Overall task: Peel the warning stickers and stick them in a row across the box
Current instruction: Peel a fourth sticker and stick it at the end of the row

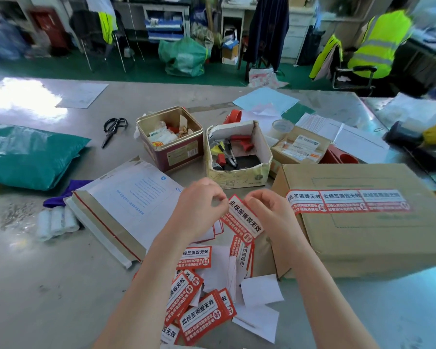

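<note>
Currently 3 stickers (347, 200) in a row on the box (378, 238). Left hand (199, 210) and right hand (269, 210) both pinch 1 sticker (242, 217), fingers curled.

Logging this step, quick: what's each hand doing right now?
Left hand: pinches the top edge of a warning sticker.
Right hand: pinches the same sticker's other corner.
</note>
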The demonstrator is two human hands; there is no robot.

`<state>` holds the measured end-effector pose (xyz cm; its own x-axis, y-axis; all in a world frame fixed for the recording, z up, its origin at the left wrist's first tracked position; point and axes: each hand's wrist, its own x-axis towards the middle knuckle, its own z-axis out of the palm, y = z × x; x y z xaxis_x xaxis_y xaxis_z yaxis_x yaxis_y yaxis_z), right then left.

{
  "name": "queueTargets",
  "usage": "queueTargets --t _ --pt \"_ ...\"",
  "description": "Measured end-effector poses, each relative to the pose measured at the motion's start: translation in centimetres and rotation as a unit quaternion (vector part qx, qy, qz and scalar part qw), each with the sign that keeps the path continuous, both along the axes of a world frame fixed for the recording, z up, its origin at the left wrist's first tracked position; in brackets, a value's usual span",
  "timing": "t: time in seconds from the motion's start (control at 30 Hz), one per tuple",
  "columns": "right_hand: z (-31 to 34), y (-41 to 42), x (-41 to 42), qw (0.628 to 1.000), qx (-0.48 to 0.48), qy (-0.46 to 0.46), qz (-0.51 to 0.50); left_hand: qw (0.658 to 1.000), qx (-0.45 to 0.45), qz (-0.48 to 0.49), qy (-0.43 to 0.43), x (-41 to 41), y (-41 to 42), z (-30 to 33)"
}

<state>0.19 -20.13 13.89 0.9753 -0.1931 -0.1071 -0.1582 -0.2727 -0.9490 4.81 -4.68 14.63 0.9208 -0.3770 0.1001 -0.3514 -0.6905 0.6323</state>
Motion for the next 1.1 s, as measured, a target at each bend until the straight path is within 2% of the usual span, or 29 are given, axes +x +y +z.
queueTargets --t 0.1,0.23,0.33,0.47,0.67,0.73,1.1 --pt "1.0 -1.6 -0.3 0.999 0.038 -0.014 -0.014 1.0 -0.01 0.007 -0.014 -0.3 -1.2 1.1" --pt "1.6 -3.8 -0.8 0.987 0.153 -0.031 -0.042 0.999 -0.045 0.022 -0.009 -1.0 -4.2 2.0" --pt "1.8 -5.9 -1.3 0.985 0.156 -0.047 -0.048 0.991 -0.111 0.07 0.014 -1.5 -6.7 2.5" --pt "2.3 -10.0 -2.1 0.99 0.106 -0.033 -0.087 0.955 -0.252 0.115 0.103 -2.6 -10.5 3.2" --pt "3.0 -15.1 -3.4 0.983 0.135 -0.039 -0.123 0.887 -0.405 0.145 0.167 -4.1 -16.9 4.4" --pt "3.2 -17.0 -3.6 0.982 0.122 -0.056 -0.136 0.883 -0.416 0.151 0.158 -4.5 -18.7 4.3" --pt "3.0 -26.9 -4.8 0.978 -0.054 -0.12 -0.161 0.94 -0.282 0.189 0.028 -5.6 -28.9 1.4"
